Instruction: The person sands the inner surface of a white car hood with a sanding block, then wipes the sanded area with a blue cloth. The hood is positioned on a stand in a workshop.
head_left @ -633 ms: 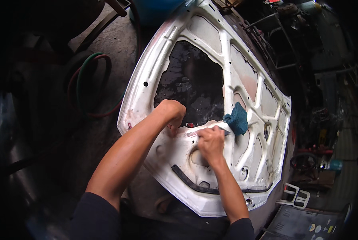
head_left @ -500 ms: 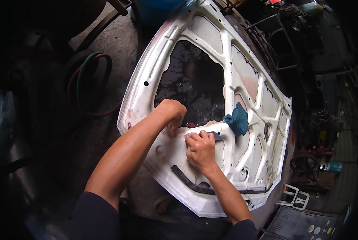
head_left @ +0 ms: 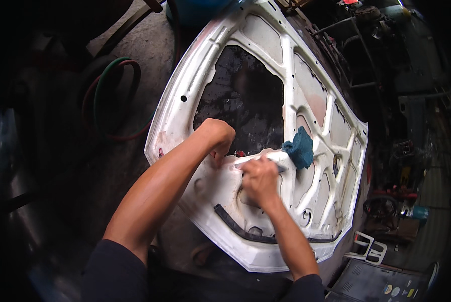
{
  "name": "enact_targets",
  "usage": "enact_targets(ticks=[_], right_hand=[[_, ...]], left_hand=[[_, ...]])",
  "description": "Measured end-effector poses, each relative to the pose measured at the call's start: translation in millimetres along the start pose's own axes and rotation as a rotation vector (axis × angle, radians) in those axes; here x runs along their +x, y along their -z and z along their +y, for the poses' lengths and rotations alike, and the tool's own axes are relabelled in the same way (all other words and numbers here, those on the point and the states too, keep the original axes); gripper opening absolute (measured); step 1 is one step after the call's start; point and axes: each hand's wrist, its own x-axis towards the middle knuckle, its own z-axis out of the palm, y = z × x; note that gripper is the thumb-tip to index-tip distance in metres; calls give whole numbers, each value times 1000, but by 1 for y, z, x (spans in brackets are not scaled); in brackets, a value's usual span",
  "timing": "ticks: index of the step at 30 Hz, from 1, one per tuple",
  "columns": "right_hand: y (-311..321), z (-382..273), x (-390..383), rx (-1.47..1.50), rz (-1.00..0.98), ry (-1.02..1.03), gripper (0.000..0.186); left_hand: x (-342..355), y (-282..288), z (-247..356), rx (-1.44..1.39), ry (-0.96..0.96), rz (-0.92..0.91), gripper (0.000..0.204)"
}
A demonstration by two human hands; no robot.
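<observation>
A white car hood (head_left: pixel 181 117) lies with its ribbed underside up and a large jagged-edged dark opening (head_left: pixel 245 95) in it. My left hand (head_left: pixel 218 135) is closed at the near left rim of this opening, fingers curled down and largely hidden; what they hold, if anything, does not show. Gripped in my right hand (head_left: pixel 261 177), blurred by motion, is a thin grey piece of sandpaper (head_left: pixel 282 168), pressed flat on the white metal just below the rim. A crumpled teal cloth (head_left: pixel 301 148) rests on a rib to the right of that hand.
A black rubber strip (head_left: pixel 235 227) runs along the hood's near edge. Red and green hoses (head_left: pixel 100 93) coil on the floor at left. At lower right are a white plastic chair (head_left: pixel 370 249) and a dark panel with stickers (head_left: pixel 381 284). Metal frames and clutter stand at right.
My right hand has shifted slightly right and upward with the sandpaper, and is now smeared by motion. My left hand stays at the rim. The cloth has not moved on the hood.
</observation>
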Motion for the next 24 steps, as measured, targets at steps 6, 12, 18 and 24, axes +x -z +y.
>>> enact_targets(ticks=[6, 12, 18, 24], right_hand=[[5, -2, 5, -65, -96, 211, 9], [2, -3, 1, 123, -95, 228, 14], [-4, -7, -2, -38, -20, 87, 13], [-6, -4, 1, 18, -28, 87, 12]], left_hand=[[-4, -1, -3, -37, -9, 26, 33], [-2, -1, -1, 9, -4, 28, 35], [1, -7, -6, -10, -46, 83, 37], [0, -6, -6, -40, -43, 70, 39]])
